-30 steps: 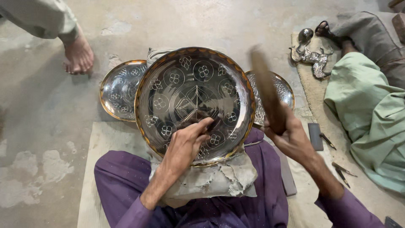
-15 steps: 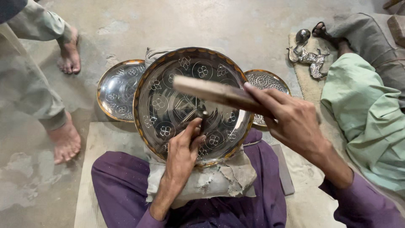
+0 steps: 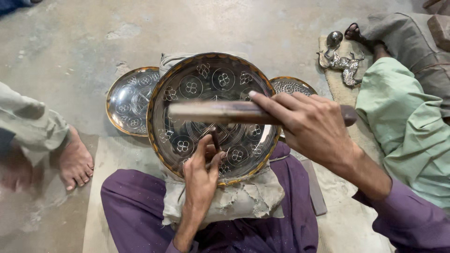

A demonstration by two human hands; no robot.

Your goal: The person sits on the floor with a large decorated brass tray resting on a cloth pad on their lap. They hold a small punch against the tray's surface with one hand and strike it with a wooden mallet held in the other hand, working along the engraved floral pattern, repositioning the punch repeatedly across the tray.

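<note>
Half a second ago the wooden stick [image 3: 220,112] sat higher and tilted; now it lies flat across the big metal plate [image 3: 213,75], just above the small metal punch [image 3: 214,139]. Someone's bare foot [image 3: 75,161] at the left has also moved nearer to the mat.

The right hand [image 3: 311,126] is wrapped tight round the stick, with one finger stretched out along it. The left hand [image 3: 201,171] pinches the thin punch between thumb and fingers, so those fingers are closed on it. The punch stands up with its tip on the plate, near the middle of the pattern of little flowers.

The big plate rests on a lumpy grey pad [image 3: 225,201] on the person's lap. Its near edge is right by the left wrist, and the left fingertips almost touch its shiny face.

What could go wrong, I think: the stick could miss the tiny punch top and hit the left fingers, because they are so close under it. The punch could slip on the smooth metal and scratch the pattern. The plate could also slide on the soft pad.

Two smaller plates [image 3: 129,98] peek out behind, and a little metal animal [image 3: 344,63] lies on the mat at the right
</note>
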